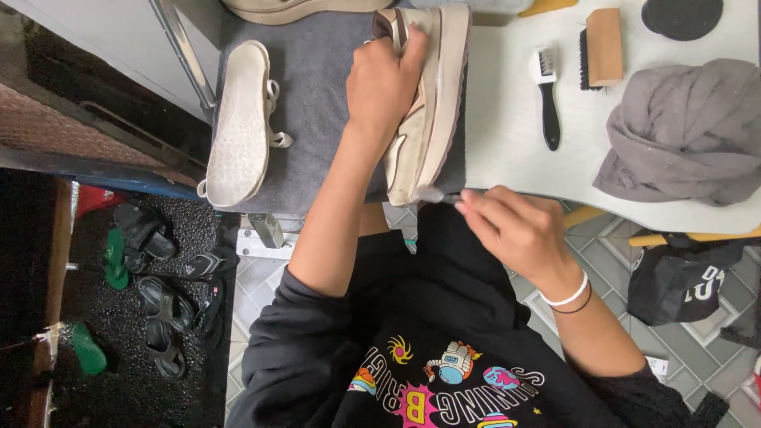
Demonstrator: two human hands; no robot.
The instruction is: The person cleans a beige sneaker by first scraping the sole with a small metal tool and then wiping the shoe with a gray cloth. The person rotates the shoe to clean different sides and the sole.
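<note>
My left hand (382, 83) grips a cream shoe (432, 103) that stands on its side on a grey towel (317, 95), sole edge facing right. My right hand (511, 226) pinches a small brush (434, 195) whose tip touches the shoe's toe at the table's near edge. Only the brush's grey tip shows; the rest is hidden by my fingers. A second cream shoe (238, 127) lies sole up on the towel to the left.
On the white table (507, 150) lie a black-handled brush (547, 99), a wooden-backed brush (602, 47), a crumpled grey cloth (682, 135) and a dark round lid (682, 16). Sandals (162, 297) lie on the dark mat below left. A black bag (682, 277) sits on the tiled floor.
</note>
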